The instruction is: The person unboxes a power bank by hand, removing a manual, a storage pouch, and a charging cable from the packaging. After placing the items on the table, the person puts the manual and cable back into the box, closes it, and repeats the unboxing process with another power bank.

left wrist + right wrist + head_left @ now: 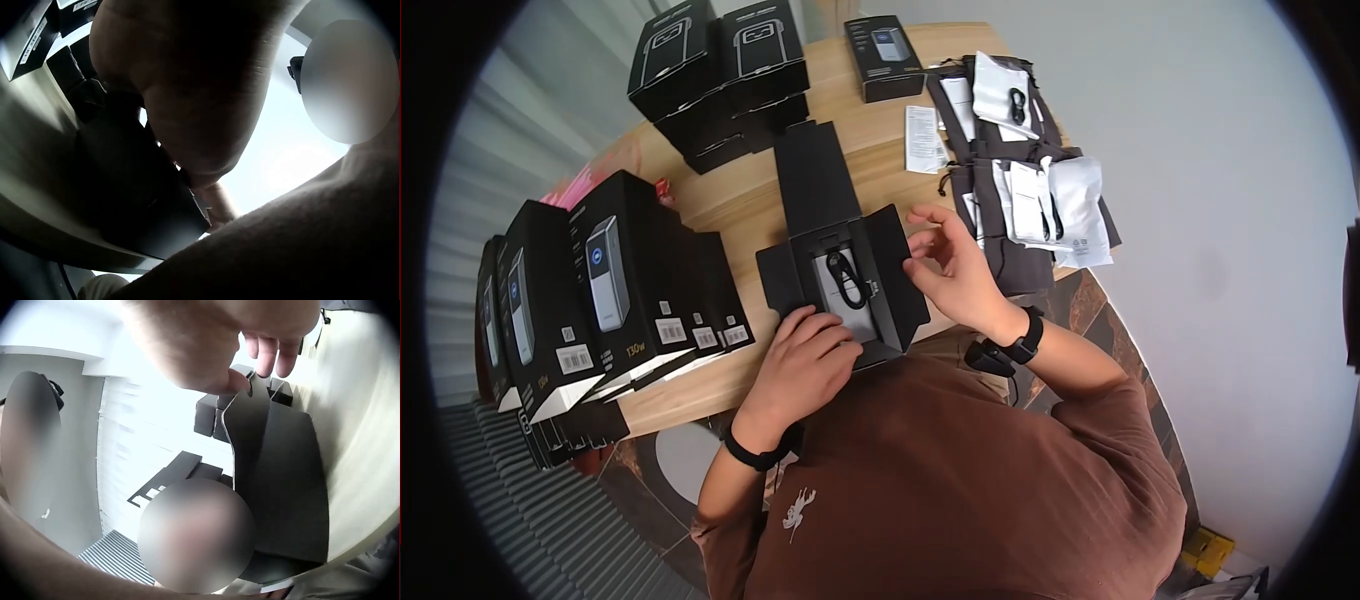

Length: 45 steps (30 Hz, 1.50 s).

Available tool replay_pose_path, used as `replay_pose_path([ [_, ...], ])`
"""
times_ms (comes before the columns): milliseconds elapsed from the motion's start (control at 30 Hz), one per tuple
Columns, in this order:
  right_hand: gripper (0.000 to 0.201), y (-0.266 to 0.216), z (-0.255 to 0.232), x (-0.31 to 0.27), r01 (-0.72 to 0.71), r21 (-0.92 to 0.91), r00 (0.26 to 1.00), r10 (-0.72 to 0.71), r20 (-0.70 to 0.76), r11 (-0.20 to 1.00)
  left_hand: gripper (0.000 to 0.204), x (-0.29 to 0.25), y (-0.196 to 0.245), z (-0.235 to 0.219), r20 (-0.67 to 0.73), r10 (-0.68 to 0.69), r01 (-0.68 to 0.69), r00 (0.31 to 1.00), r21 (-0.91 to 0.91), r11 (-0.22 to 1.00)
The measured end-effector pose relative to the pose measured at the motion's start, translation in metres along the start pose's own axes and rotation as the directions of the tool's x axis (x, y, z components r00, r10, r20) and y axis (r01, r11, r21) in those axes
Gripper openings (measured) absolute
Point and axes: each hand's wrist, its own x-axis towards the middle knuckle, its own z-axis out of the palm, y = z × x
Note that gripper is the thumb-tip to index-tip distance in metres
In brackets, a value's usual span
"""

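An open black box [820,210] stands on the table in front of me, its long lid folded back and side flaps spread. Inside lies a coiled black cable [847,280] on a pale grey-white panel [830,300]. My left hand [808,365] grips the box's near left side, fingers bent over the edge and covering part of the panel; its thumb is hidden. On the right, my right hand [955,270] pinches the upper edge of the right flap [895,270]. The right wrist view shows the thumb on one face of that flap [247,437] and fingers [267,356] behind it.
Black printed boxes [605,270] stand in a row at left, and more are stacked [720,80] at the back. One box [883,55] lies beyond the lid. Dark pouches [1020,265] with white packets [1080,200] and a leaflet [923,138] cover the right side.
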Motion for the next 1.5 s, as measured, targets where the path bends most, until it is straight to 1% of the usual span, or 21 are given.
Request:
replay_pose_path([
  [67,0.059,-0.008,0.009,-0.004,-0.017,0.113,1.0,0.015,0.021,0.993,0.02,-0.003,-0.001,0.003,-0.009,-0.008,0.008,1.0,0.0,1.0],
  [167,0.043,-0.008,0.014,-0.006,0.139,-0.043,0.974,-0.129,0.188,0.989,0.019,-0.005,-0.002,0.005,-0.011,-0.006,0.006,1.0,0.005,1.0],
  [267,0.027,-0.019,0.023,-0.005,0.374,-0.29,0.905,-0.28,0.32,0.881,0.018,-0.008,0.003,0.005,-0.09,-0.045,0.052,0.995,0.075,0.996],
  [300,0.022,-0.016,0.026,-0.004,0.429,-0.348,0.885,-0.31,0.348,0.834,0.034,-0.009,0.001,0.005,-0.088,-0.047,0.057,0.995,0.119,0.991],
  [400,0.021,-0.014,0.027,-0.004,0.541,-0.453,0.832,-0.371,0.413,0.709,0.063,-0.01,0.01,-0.002,-0.265,-0.273,0.315,0.925,0.128,0.941],
  [433,0.02,-0.013,0.027,-0.004,0.54,-0.449,0.832,-0.372,0.411,0.712,0.085,-0.014,0.008,0.0,-0.264,-0.36,0.398,0.895,0.107,0.911],
  [533,0.02,-0.009,0.027,-0.004,0.545,-0.436,0.829,-0.383,0.407,0.716,0.085,-0.018,0.012,0.008,-0.354,-0.51,0.469,0.784,-0.202,0.86],
  [633,0.021,-0.004,0.028,-0.004,0.561,-0.42,0.82,-0.409,0.401,0.713,0.079,-0.027,0.006,0.016,-0.353,-0.447,0.355,0.822,-0.298,0.886],
  [733,0.02,-0.003,0.027,-0.005,0.564,-0.409,0.818,-0.413,0.401,0.718,0.072,-0.026,0.0,0.018,-0.28,-0.265,0.211,0.923,-0.207,0.955],
  [767,0.02,-0.003,0.028,-0.004,0.565,-0.405,0.816,-0.415,0.402,0.719,0.06,-0.023,0.003,0.017,-0.253,-0.253,0.208,0.934,-0.192,0.959],
  [800,0.019,-0.004,0.027,-0.003,0.566,-0.401,0.815,-0.417,0.402,0.72,0.057,-0.016,0.002,0.015,-0.201,-0.179,0.153,0.963,-0.14,0.978],
  [867,0.017,-0.005,0.022,0.002,0.512,-0.337,0.83,-0.356,0.429,0.79,0.051,-0.006,-0.001,0.012,-0.084,-0.03,0.027,0.996,-0.041,0.999],
  [1000,0.011,-0.014,0.009,0.024,0.285,-0.194,0.881,-0.176,0.439,0.939,0.041,-0.005,0.001,0.017,-0.049,-0.021,0.024,0.999,0.06,0.998],
  [1033,0.019,-0.012,0.005,0.033,0.251,-0.222,0.903,-0.145,0.404,0.942,0.038,-0.006,0.002,0.019,-0.043,-0.049,0.051,0.998,0.045,0.998],
  [1100,0.033,0.008,0.007,0.06,0.075,-0.202,0.986,-0.042,0.162,0.977,0.039,-0.007,0.0,0.018,-0.025,-0.034,0.035,0.999,0.031,0.999],
  [1133,0.04,0.013,0.01,0.075,-0.011,-0.169,0.999,0.018,0.04,0.985,0.039,-0.008,-0.001,0.016,-0.015,-0.027,0.028,1.0,0.024,0.999],
  [1167,0.047,0.015,0.013,0.09,-0.159,-0.097,0.987,0.161,0.015,0.983,0.039,-0.009,-0.002,0.013,-0.001,-0.023,0.023,1.0,0.013,1.0],
  [1233,0.062,0.011,0.018,0.114,-0.436,0.058,0.9,0.436,0.004,0.898,0.039,-0.013,-0.003,0.008,0.035,0.011,-0.011,0.999,-0.012,1.0],
  [1333,0.071,-0.013,0.023,0.128,-0.531,0.336,0.844,0.521,0.128,0.778,0.038,-0.022,-0.008,0.004,0.065,0.048,-0.045,0.997,-0.058,0.997],
  [1433,0.061,-0.006,0.008,0.155,-0.48,0.236,0.873,0.486,0.035,0.845,0.036,-0.024,-0.01,0.001,0.076,0.069,-0.063,0.995,-0.076,0.995],
  [1500,0.055,-0.024,-0.005,0.156,-0.286,0.29,0.958,0.283,0.052,0.913,0.035,-0.028,-0.013,0.004,0.092,0.078,-0.072,0.993,-0.069,0.995],
])
